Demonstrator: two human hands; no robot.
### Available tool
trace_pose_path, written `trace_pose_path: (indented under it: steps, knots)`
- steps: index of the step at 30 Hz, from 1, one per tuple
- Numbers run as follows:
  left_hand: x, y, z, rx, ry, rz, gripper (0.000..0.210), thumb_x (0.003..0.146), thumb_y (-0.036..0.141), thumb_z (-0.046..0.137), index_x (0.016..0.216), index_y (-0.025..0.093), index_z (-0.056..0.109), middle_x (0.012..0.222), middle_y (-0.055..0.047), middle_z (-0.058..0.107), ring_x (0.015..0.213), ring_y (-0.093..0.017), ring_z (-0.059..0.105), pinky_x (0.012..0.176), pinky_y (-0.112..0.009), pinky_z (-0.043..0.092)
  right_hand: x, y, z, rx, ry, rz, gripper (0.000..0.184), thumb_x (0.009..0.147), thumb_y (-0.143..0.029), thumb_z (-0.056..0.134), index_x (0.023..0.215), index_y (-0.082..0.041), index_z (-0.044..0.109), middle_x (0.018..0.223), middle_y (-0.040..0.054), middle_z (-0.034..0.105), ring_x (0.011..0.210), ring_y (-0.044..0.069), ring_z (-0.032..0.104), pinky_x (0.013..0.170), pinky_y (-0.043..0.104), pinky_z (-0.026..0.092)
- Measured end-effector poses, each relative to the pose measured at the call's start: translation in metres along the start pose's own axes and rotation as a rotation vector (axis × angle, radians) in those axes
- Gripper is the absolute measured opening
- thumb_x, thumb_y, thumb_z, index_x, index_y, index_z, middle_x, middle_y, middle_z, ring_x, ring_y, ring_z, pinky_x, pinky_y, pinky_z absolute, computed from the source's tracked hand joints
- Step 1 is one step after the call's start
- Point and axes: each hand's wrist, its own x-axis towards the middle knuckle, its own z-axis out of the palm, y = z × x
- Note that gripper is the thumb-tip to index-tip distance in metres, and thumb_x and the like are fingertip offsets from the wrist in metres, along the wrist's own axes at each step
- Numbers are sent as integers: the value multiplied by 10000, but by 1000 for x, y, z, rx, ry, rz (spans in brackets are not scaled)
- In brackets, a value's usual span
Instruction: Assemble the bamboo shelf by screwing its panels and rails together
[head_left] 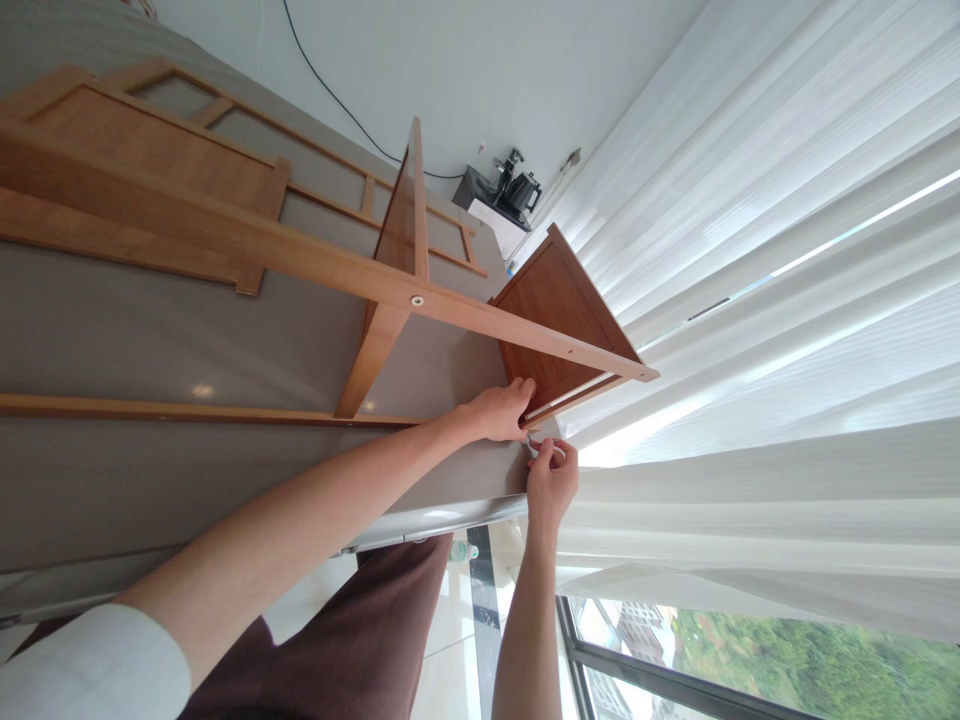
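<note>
Pinched between thumb and fingertips, a small thin piece (pixel 533 440) is held by the right hand (pixel 553 482) at the lower corner of a wooden frame; the piece is too small to identify. Beside it, the left hand (pixel 499 412) lies against that same corner, fingers bent over the wood, though I cannot tell how firmly they grip. The two hands are close together, with only a narrow gap between them.

The wooden frame (pixel 300 249) stands on a grey surface (pixel 247 350), its corner close to where that surface ends. An end panel (pixel 562 300) closes this side, and the tip of the upper rail sticks out a little past it, towards a white curtain (pixel 750 490). Farther along, a middle panel (pixel 401 215) crosses the frame, leaving an open bay between the two panels. The lower rail (pixel 187 409) runs along the grey surface, with a bare strip between it and the near edge; the left forearm reaches across that strip.

Behind the frame, a loose panel (pixel 165 160) lies flat near a ladder-like frame (pixel 367 195). Beyond the surface's far end is a black kettle (pixel 523 193). Below the near edge, a bottle (pixel 465 551) is on the floor.
</note>
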Motion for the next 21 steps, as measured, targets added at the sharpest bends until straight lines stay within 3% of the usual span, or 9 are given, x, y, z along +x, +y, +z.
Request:
trace_pose_path:
  steps: [8, 21]
  knots:
    - [-1, 0, -1, -4, -8, -2, 524, 807, 498, 642, 1143, 181, 397, 1208, -140, 580, 910, -282, 679, 654, -355, 484, -10, -3, 1, -47, 46, -98, 340, 942, -531, 469, 1012, -212, 565, 879, 50, 741, 681, 171, 653, 694, 286, 455]
    - [0, 0, 0, -11, -14, -9, 526, 795, 466, 655, 1156, 192, 389, 1221, -134, 575, 934, -283, 678, 680, -355, 495, -22, -12, -1, -130, 85, -187, 394, 957, -538, 448, 1052, -206, 637, 895, 61, 746, 670, 173, 636, 654, 273, 449]
